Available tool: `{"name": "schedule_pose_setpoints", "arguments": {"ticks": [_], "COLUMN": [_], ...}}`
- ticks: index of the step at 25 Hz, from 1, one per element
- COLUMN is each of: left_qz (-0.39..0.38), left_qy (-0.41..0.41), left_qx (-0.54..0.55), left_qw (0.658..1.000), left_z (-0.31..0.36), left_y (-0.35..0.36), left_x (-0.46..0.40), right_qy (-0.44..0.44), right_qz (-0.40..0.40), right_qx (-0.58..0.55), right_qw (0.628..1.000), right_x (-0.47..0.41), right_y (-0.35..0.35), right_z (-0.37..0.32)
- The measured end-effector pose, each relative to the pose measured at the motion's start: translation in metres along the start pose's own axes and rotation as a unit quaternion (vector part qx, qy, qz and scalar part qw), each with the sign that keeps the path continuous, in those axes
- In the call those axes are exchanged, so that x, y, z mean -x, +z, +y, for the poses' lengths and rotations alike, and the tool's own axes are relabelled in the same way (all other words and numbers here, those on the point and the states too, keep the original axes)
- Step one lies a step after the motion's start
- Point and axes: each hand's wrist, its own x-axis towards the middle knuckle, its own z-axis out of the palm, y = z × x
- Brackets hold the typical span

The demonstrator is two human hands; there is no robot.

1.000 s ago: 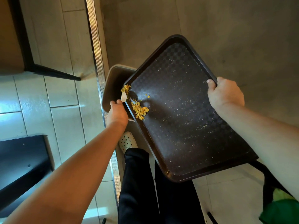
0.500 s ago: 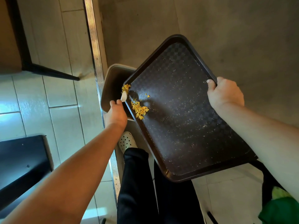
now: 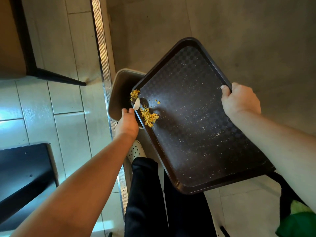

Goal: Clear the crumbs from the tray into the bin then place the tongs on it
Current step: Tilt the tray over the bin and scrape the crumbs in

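A dark brown tray (image 3: pixel 196 120) is held tilted, its lower left corner over the open beige bin (image 3: pixel 118 75). My right hand (image 3: pixel 240 100) grips the tray's right rim, thumb on top. My left hand (image 3: pixel 127 124) is at the tray's left edge and holds a white utensil, apparently the tongs (image 3: pixel 136 103), with only its rounded tip showing. That tip touches the tray beside the yellow crumbs (image 3: pixel 148 117). A smaller clump of crumbs (image 3: pixel 134 94) sits right at the corner over the bin. Fine specks cover the rest of the tray.
The bin stands on the floor beside a metal floor strip (image 3: pixel 102 57). My black trousers and a white perforated shoe (image 3: pixel 136 151) are just below it. A black furniture leg (image 3: pixel 56 77) is at upper left, a dark seat (image 3: pixel 22 177) at lower left, a green bag (image 3: pixel 297 223) at lower right.
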Motion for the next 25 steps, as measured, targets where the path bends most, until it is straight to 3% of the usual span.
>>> {"name": "schedule_pose_setpoints", "arguments": {"ticks": [5,11,19,25], "left_qz": [0.028,0.017,0.036,0.017], "left_qy": [-0.041,0.026,-0.027,-0.004], "left_qx": [-0.005,0.033,-0.008,0.046], "left_qw": [0.999,0.999,0.999,0.999], "left_z": [-0.006,0.01,-0.003,0.013], "left_y": [-0.001,-0.007,-0.015,-0.007], "left_x": [-0.003,-0.013,-0.014,-0.014], "right_qy": [0.002,0.004,0.002,0.002], "right_qz": [0.002,0.003,-0.004,-0.003], "right_qx": [0.004,0.002,0.001,0.006], "right_qw": [1.0,1.0,1.0,1.0], "right_x": [0.0,-0.001,0.0,0.0], "right_y": [0.0,0.001,-0.001,-0.002], "right_z": [0.0,-0.001,-0.003,-0.005]}}
